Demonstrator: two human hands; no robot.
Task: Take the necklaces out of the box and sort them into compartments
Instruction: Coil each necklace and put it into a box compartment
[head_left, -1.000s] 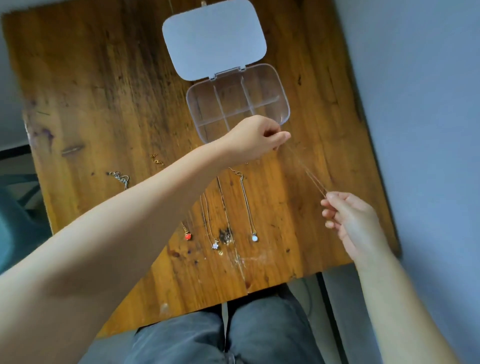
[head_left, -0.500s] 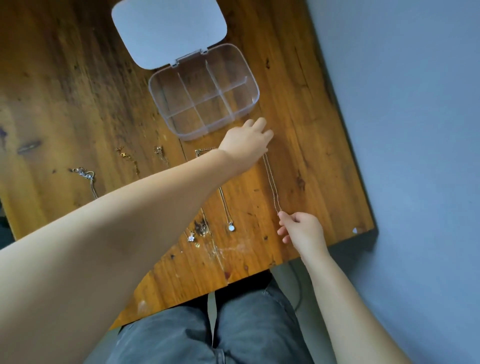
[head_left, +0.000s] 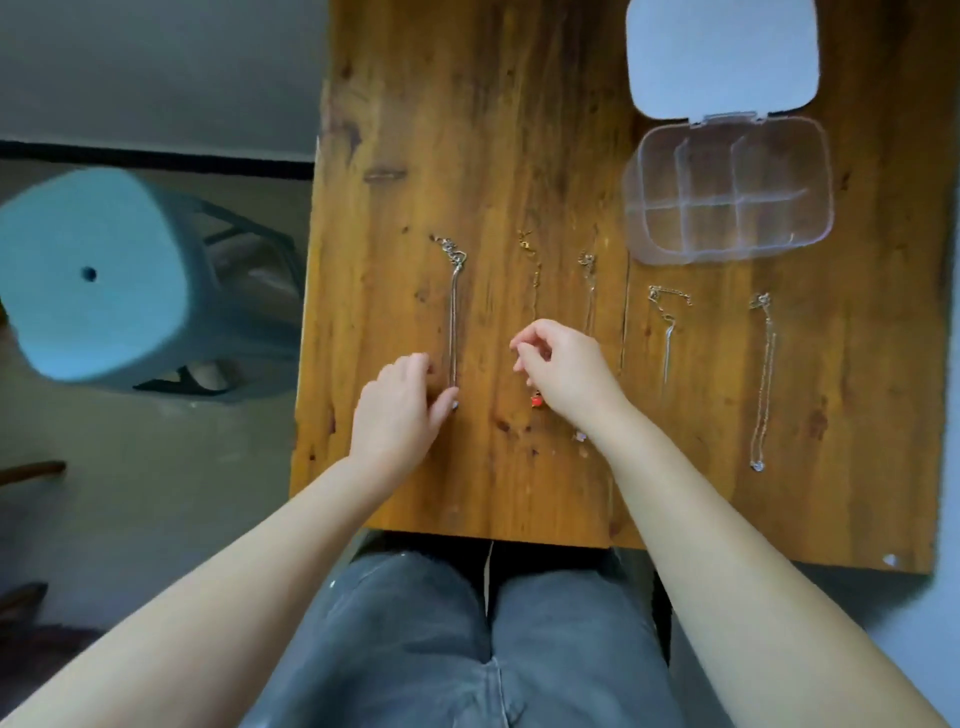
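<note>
Several thin necklaces lie in a row of straight lines on the wooden table (head_left: 467, 130). My left hand (head_left: 400, 410) rests palm down at the near end of the leftmost silver necklace (head_left: 453, 312), fingers slightly apart, thumb tip touching its pendant. My right hand (head_left: 566, 369) hovers with fingers curled over the gold necklace with a red pendant (head_left: 535, 400); whether it pinches the chain is hidden. Two silver necklaces (head_left: 667, 338) (head_left: 763, 384) lie further right. The clear compartment box (head_left: 727, 249) stands open at the far right, lid (head_left: 722, 52) folded back, its compartments bare.
A pale blue plastic stool (head_left: 104, 280) stands on the floor left of the table. The table's near edge (head_left: 493, 535) is just above my grey-trousered knees. A grey wall runs along the right side.
Both hands let go of the rightmost necklace, which now lies flat, and moved left across the table to the leftmost chains. The view swung left with them.
</note>
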